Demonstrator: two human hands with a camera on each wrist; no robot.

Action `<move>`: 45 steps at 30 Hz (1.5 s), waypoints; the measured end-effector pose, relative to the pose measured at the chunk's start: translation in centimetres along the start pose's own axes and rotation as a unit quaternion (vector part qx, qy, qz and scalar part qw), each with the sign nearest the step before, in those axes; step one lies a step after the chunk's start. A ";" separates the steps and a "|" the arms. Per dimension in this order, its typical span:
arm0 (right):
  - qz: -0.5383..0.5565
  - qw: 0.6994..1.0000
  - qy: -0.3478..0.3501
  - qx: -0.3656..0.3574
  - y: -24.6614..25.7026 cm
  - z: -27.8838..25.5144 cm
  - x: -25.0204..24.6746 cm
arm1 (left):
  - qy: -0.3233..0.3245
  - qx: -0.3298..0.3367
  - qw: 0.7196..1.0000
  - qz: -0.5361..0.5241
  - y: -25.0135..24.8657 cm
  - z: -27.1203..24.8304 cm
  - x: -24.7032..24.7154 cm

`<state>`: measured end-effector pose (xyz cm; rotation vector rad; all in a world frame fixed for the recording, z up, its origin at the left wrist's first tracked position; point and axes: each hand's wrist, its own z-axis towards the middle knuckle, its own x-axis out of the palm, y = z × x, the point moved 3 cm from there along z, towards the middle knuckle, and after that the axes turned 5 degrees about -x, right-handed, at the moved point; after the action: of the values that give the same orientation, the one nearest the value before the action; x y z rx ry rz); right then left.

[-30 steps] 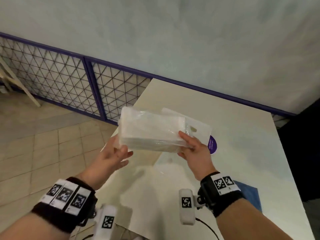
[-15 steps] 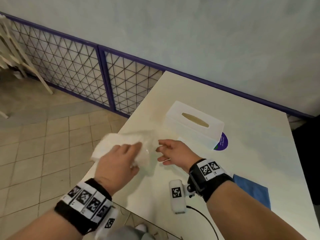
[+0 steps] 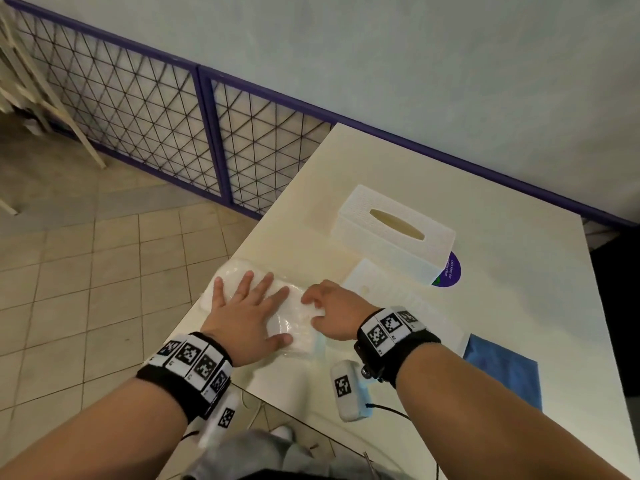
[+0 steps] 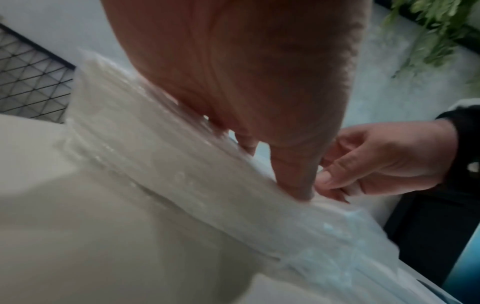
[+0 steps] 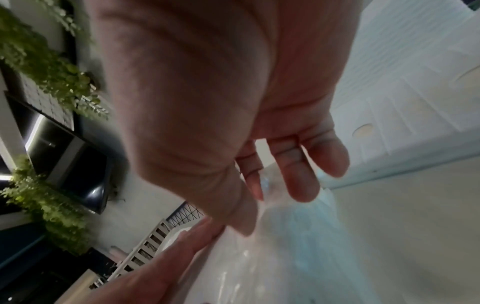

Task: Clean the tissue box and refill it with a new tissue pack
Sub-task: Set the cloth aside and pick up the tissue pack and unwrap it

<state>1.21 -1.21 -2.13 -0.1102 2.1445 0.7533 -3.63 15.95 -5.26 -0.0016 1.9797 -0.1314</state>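
Head view: left hand (image 3: 244, 315) flat, right hand (image 3: 334, 315) pinching crinkly plastic-wrapped tissue pack (image 3: 294, 322).

café-like dining area | table (image 3: 519, 271); railing (image 3: 138, 109); tiled floor (image 3: 69, 271)

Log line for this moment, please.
left hand flat on tissue pack | right hand pinching wrapper | tissue box unfilled

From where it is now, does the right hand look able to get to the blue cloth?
Probably yes. The right hand is at the tissue pack, and the blue cloth lies on the table beside that forearm, with nothing between them.
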 end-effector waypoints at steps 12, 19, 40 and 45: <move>0.038 0.985 0.044 0.164 -2.4 -1.0 1.1 | 0.007 0.002 0.997 -0.076 1.0 0.6 1.6; 0.100 0.984 -0.114 0.097 -2.0 -0.2 -1.0 | 0.016 0.016 0.995 -0.097 1.4 0.3 2.0; 0.228 0.956 -0.083 0.162 0.3 0.6 0.2 | -0.028 -0.018 0.999 -0.023 1.5 -0.2 0.8; 0.201 0.959 -0.156 0.123 1.4 0.3 -2.0 | -0.018 -0.042 0.998 -0.035 2.8 0.3 0.2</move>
<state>2.26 -0.22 -0.15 0.5570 1.9521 0.6693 -3.22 18.71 -5.82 -0.1274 1.9483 -0.0933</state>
